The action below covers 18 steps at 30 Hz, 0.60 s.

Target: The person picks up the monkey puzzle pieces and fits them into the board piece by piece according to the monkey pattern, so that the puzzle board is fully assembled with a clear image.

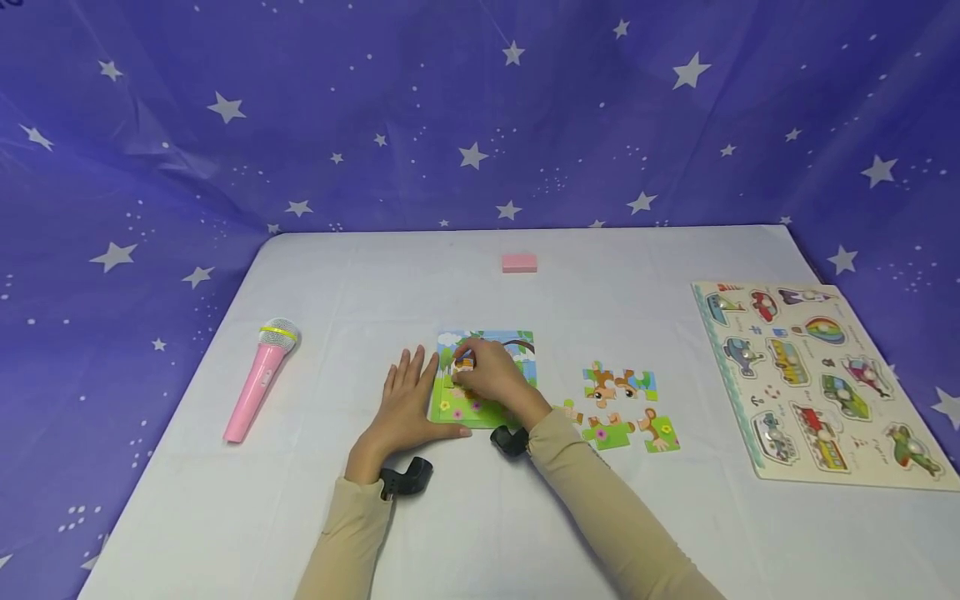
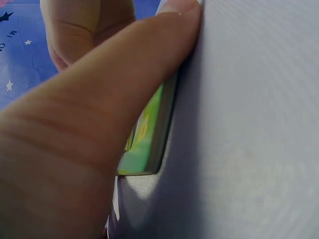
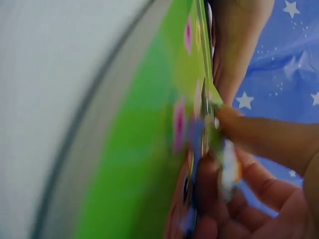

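Note:
A square jigsaw puzzle board [image 1: 480, 415] with a green and blue scene lies at the middle of the table. My left hand [image 1: 407, 407] steadies it, with straight fingers along its left side and the thumb at its lower edge. In the left wrist view that thumb [image 2: 99, 94] hides most of the board. Over the board my right hand [image 1: 492, 372] pinches a small puzzle piece [image 3: 229, 172], blurred in the right wrist view. To the right lie several loose puzzle pieces [image 1: 609, 435] with brown animal parts and green grass.
A pink toy microphone [image 1: 258, 383] lies at the left. Behind the board sits a small pink block [image 1: 519, 264]. A wooden peg puzzle of vehicles [image 1: 806, 400] covers the right side of the white table [image 1: 465, 533]. Purple star-print cloth [image 1: 420, 108] hangs behind.

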Motion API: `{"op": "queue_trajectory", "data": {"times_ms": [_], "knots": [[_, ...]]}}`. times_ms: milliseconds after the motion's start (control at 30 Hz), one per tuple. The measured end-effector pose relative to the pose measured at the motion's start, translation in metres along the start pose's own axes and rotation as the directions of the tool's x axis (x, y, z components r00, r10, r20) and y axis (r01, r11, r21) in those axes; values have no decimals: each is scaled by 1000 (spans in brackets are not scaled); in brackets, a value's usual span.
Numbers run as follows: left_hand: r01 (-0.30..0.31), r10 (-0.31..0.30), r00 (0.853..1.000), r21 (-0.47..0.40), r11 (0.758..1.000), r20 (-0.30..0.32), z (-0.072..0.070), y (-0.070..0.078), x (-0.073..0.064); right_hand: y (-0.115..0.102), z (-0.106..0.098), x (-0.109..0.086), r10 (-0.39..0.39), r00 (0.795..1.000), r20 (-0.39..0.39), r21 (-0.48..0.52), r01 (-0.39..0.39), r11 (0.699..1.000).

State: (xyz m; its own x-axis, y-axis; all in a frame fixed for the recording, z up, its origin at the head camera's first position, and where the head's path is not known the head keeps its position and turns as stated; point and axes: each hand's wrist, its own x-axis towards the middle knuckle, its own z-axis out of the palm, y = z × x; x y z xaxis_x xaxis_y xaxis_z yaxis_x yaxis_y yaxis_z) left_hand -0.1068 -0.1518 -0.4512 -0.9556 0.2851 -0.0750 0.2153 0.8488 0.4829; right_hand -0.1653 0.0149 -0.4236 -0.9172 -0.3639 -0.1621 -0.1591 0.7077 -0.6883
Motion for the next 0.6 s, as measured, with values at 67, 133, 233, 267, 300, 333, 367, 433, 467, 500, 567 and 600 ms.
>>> {"op": "queue_trajectory", "data": {"times_ms": [67, 133, 233, 267, 300, 333, 367, 433, 467, 500, 567, 600], "knots": [[-5, 5, 1000, 2, 1000, -7, 0, 0, 0, -1, 3, 0, -8, 1000, -18, -53, 7, 999], [-5, 5, 1000, 3, 1000, -10, 1, 1, -1, -2, 5, -1, -13, 999, -38, -97, 9, 995], [-3, 3, 1000, 7, 1000, -6, 1, 1, -1, -2, 6, -2, -12, 999, -50, -124, 6, 992], [-1, 1, 1000, 5, 1000, -4, 1, 1, -2, -2, 6, -3, -13, 999, -50, -128, 7, 992], [0, 0, 1000, 4, 1000, -4, 1, 1, -2, -2, 7, -3, -15, 999, -50, -132, 8, 991], [0, 0, 1000, 4, 1000, -5, 1, 0, -2, -2, 7, -4, -17, 999, -48, -135, 11, 991], [0, 0, 1000, 2, 1000, -5, 1, 0, -2, -2, 7, -4, -20, 999, -48, -136, 13, 991], [0, 0, 1000, 5, 1000, -7, 1, 0, -2, -2, 6, -4, -29, 998, -50, -140, 22, 990], [-1, 1, 1000, 2, 1000, -9, 0, 1, -2, -2, 6, -5, -34, 998, -50, -141, 27, 990], [-1, 1, 1000, 3, 1000, -9, 0, 1, -2, -2, 6, -5, -41, 998, -53, -142, 33, 989], [0, 0, 1000, 1, 1000, -7, 0, 1, -1, -1, 5, -6, -50, 997, -64, -136, 40, 990], [1, -1, 1000, 2, 1000, -4, 0, 1, -1, 0, 5, -6, -53, 996, -71, -131, 43, 990]]}}
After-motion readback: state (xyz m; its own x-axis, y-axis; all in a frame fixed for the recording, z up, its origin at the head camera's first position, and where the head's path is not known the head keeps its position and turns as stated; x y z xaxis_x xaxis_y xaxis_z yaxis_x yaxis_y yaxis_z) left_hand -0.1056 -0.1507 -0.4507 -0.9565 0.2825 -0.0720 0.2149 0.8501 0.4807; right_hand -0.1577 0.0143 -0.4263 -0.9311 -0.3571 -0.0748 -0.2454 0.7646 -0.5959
